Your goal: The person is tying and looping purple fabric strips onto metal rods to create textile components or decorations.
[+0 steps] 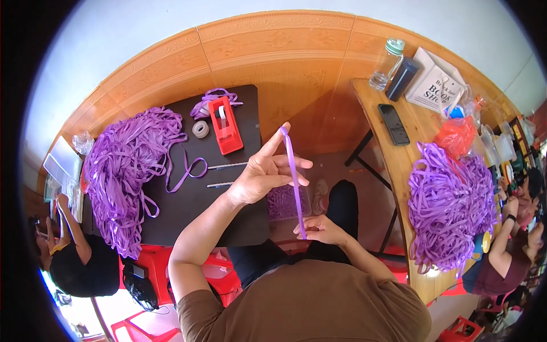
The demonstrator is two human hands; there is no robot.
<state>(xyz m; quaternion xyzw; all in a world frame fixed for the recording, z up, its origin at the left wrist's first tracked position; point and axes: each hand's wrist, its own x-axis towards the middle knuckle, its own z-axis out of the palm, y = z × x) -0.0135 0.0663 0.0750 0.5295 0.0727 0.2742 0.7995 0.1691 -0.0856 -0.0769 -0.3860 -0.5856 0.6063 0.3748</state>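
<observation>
A narrow purple ribbon [295, 182] runs stretched between my two hands, above the gap between two tables. Its upper end lies over the index fingertip of my left hand [263, 174], whose fingers are spread apart and do not close on it. Lower down, close to my lap, my right hand [322, 230] pinches the other end between thumb and fingers. Left of my left hand, two thin metal rods [228, 166] stick out at the dark table's edge. A loose curl of purple ribbon [188, 171] trails from a big tangled ribbon heap [122, 165] there.
The dark table [228, 208] also bears a red tape dispenser [225, 126] and a tape roll [200, 129]. On the wooden table [373, 105] are another ribbon heap [450, 205], a phone [393, 123], a bottle [387, 64] and a paper bag [434, 80]. People sit at both sides.
</observation>
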